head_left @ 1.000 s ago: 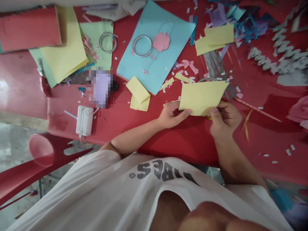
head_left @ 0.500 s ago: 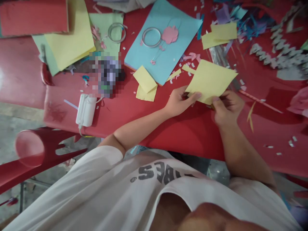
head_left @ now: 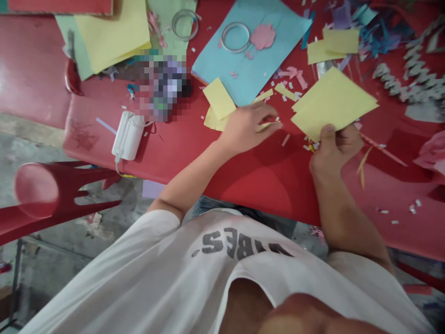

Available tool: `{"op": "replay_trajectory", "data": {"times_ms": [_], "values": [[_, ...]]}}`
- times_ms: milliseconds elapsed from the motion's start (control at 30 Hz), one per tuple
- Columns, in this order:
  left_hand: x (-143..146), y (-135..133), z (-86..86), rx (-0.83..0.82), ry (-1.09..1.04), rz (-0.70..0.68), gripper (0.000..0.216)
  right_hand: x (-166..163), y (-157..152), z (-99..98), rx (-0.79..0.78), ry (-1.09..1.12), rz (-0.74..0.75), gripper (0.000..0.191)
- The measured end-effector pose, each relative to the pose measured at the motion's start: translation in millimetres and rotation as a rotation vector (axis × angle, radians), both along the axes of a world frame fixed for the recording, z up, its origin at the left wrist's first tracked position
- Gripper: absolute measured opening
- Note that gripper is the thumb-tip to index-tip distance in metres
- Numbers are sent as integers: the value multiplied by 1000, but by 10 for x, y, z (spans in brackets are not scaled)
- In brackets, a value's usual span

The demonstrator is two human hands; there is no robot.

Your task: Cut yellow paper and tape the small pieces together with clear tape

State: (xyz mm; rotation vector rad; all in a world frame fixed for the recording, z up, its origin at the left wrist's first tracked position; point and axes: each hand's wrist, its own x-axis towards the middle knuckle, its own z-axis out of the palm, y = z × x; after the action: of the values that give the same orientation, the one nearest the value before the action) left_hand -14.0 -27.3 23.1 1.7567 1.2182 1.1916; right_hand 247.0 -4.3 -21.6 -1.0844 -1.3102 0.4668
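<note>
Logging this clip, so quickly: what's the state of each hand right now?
Left hand: open, by yellow scraps; whether it touches any cannot be told.
Right hand: closed, holding yellow paper.

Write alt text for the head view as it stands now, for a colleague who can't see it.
The person's right hand holds yellow paper, folded or stacked, above a red table; the left hand, apart from it, is near smaller yellow pieces. Beyond lies a light-blue sheet bearing a silver ring and a pink flower cutout.
</note>
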Motion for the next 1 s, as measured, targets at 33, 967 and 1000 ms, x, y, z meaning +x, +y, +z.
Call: {"op": "replay_trajectory", "data": {"times_ms": [33, 967, 1000], "values": [[-238, -117, 62, 23, 56, 155, 32, -7, 0, -6, 9, -10, -5, 35], [-1670, -744, 130, -486, 777, 997, 97, -60, 10, -197, -117, -31, 95, 51], [-1684, -737, 123, -487, 765, 1001, 99, -57, 13, -198, -115, -29, 100, 51]]}}
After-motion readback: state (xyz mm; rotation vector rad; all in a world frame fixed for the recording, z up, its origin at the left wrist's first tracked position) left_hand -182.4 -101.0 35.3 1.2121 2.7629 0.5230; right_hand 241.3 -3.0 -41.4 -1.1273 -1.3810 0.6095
